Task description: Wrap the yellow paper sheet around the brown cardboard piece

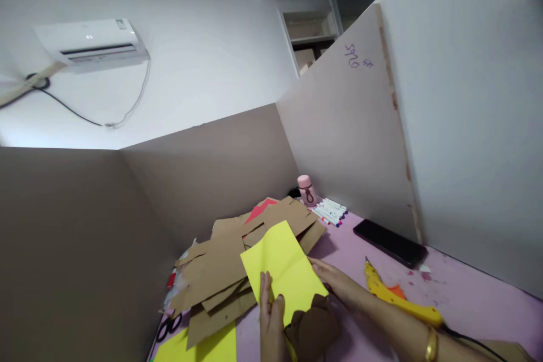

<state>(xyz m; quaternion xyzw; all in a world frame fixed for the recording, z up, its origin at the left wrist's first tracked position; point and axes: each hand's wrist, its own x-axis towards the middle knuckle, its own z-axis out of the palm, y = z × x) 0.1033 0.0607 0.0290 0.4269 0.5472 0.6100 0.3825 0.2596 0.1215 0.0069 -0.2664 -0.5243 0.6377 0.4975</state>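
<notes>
A yellow sheet (282, 260) is tilted up over the desk between my two hands. My left hand (271, 311) is at its lower left edge, fingers and thumb against the front of it. My right hand (328, 276) grips the right edge, with some fingertips hidden behind the sheet. A dark brown cut-out with a scalloped outline (314, 329) overlaps the sheet's lower corner, close to my left thumb. What holds this brown piece in place I cannot tell. Right of my right forearm lies a yellow hot glue gun (399, 301) with a black cord.
Stacked brown cardboard pieces (231, 260) lie behind and left, with a red sheet (259, 210) among them. Scissors (168, 328) and another yellow sheet (203, 345) are front left. Several markers (330, 212), a pink bottle (307, 191) and a black phone (389, 243) stand or lie along the right partition (352, 141).
</notes>
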